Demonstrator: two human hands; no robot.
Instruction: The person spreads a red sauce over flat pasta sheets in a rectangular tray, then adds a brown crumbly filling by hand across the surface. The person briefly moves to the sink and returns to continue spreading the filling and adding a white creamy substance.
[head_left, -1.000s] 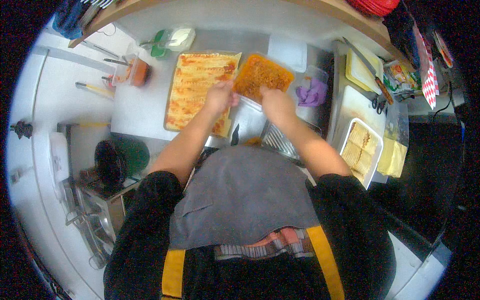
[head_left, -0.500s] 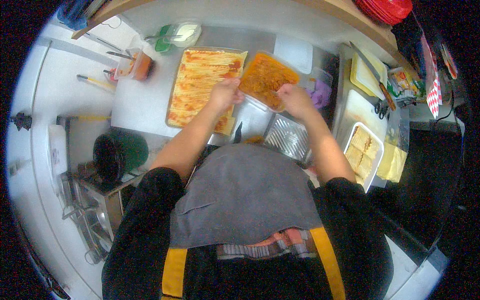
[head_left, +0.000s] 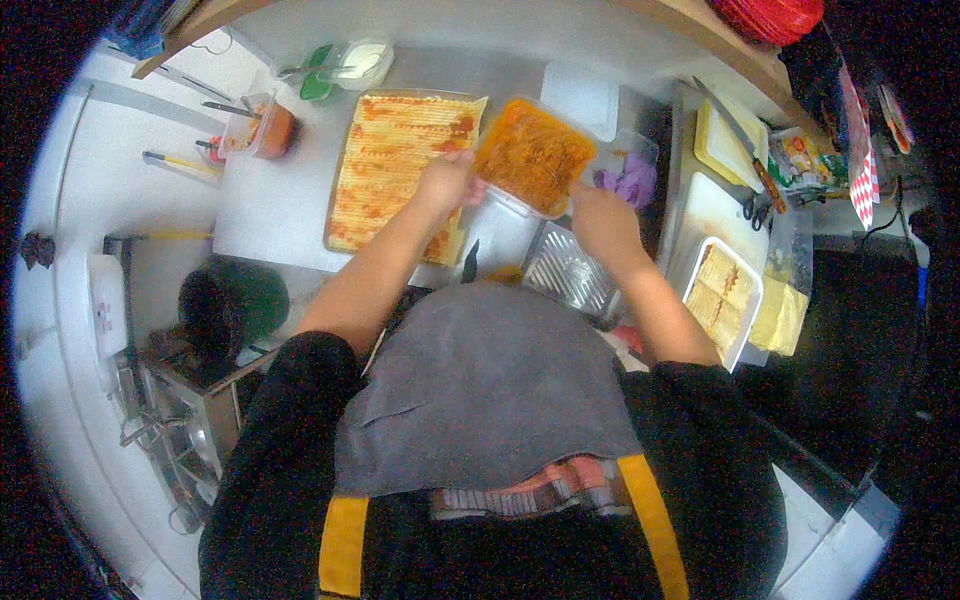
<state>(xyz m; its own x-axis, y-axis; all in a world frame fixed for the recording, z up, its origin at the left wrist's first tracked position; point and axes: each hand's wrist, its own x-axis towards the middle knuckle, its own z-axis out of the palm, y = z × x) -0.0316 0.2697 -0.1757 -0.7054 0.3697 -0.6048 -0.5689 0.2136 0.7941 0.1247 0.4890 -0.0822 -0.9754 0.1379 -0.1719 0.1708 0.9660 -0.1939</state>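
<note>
A clear plastic container [head_left: 508, 203] of orange-brown meat sauce [head_left: 533, 152] is held over the steel worktop, between my two hands. Closed at its near left corner is my left hand [head_left: 452, 183]. My right hand [head_left: 603, 224] has its fingers closed at the container's right side, the fingertips partly hidden. Just left of my left hand lies a baking tray covered with ridged pasta sheets [head_left: 395, 165], smeared with red-orange sauce in patches. Below the container stands a ridged metal box grater [head_left: 570, 270], close to my apron.
Behind the tray are a tub of white sauce [head_left: 368, 62] and a green lid [head_left: 317, 82]. A tub of red sauce [head_left: 272, 132] stands at the left. On the right are a knife [head_left: 735, 125], scissors [head_left: 757, 208] and a white dish [head_left: 722, 295] of pasta pieces. A shelf [head_left: 720, 45] overhangs the back.
My right hand has shifted from over the near right part of the sauce to the container's right side. The view has shifted slightly; my left hand stays at the container's corner.
</note>
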